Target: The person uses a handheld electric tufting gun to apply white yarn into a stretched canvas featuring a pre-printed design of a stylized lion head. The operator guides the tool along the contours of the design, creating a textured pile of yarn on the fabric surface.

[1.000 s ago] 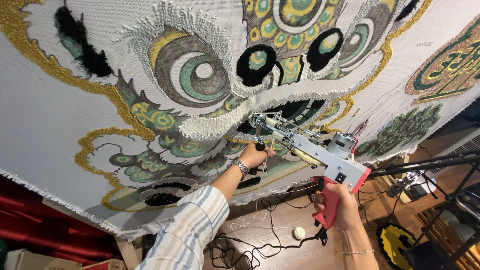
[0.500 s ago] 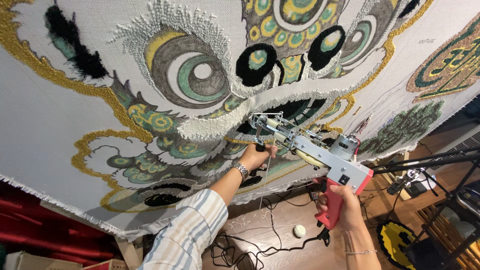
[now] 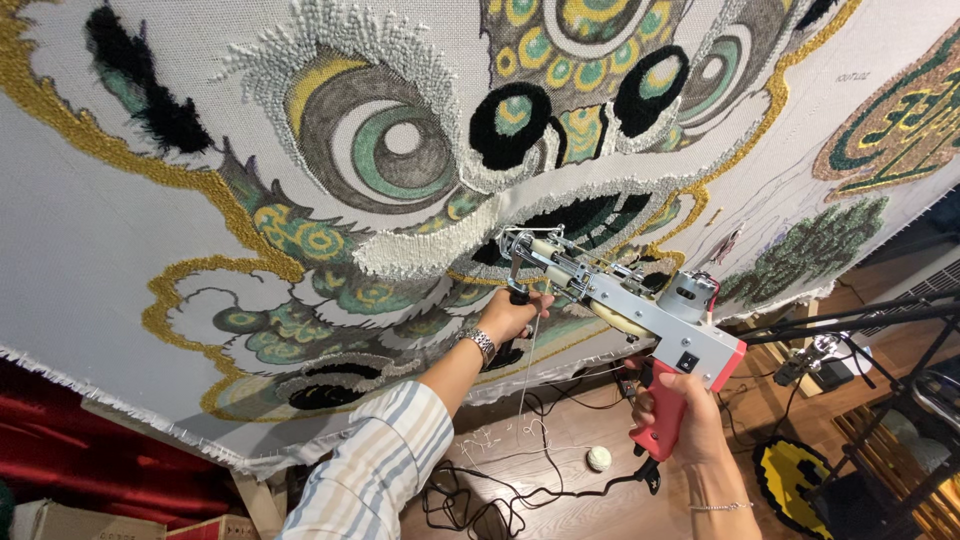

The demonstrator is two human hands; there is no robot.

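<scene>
Stretched white backing cloth with a tufted lion-face design in gold, green and black (image 3: 300, 200) filling the background. Silver tufting gun with a red handle (image 3: 640, 315) pressed against the cloth near its lower edge. Left hand (image 3: 510, 315), fingers clamped on the black front grip. Right hand (image 3: 685, 420), fingers clamped on the red handle. Cream yarn ball (image 3: 598, 458) on wooden floor (image 3: 560, 430) below.

I have one view only, from the camera on the person's head, so nothing is shared with a second angle. It is rolled hard to one side: the large stretched tufting cloth with its gold, green and black lion-face pattern (image 3: 300, 200) fills the upper frame at close range, while the brown wooden plank floor (image 3: 560, 480) shows farther off along the bottom edge.
</scene>
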